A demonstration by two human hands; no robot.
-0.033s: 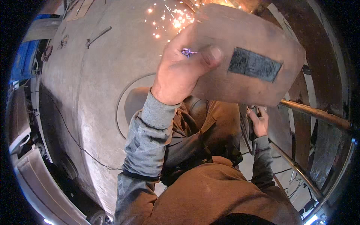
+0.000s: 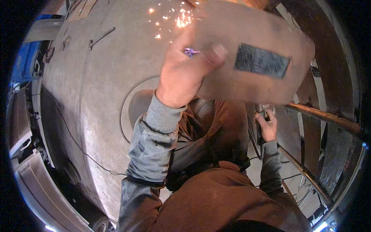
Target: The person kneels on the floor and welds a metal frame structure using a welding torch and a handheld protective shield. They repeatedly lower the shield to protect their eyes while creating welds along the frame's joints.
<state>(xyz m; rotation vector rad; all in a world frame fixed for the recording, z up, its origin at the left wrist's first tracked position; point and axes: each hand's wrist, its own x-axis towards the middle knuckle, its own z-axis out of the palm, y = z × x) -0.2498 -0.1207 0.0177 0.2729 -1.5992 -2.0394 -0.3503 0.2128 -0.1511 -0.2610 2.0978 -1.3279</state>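
My left hand (image 2: 179, 73) is closed on a brown welding shield (image 2: 262, 33) with a dark rectangular window (image 2: 262, 61), held up across the upper right. The shield is blurred. Below it, my right hand (image 2: 268, 125) grips an electrode holder (image 2: 265, 109), with a dark cable hanging beside it. Bright sparks (image 2: 181, 19) show just left of the shield's upper edge; where they come from is hidden.
Steel beams (image 2: 328, 65) and a rusty round bar (image 2: 322, 115) line the right side. A metal wrench-like tool (image 2: 101, 37), cables (image 2: 83, 150) and a cable loop lie on the concrete floor (image 2: 89, 96). Pale vehicle-like panels (image 2: 42, 185) and a blue object (image 2: 21, 65) stand left.
The shield and my left hand have moved slightly upward and are more blurred. The spark spray has become smaller. My right hand looks about the same.
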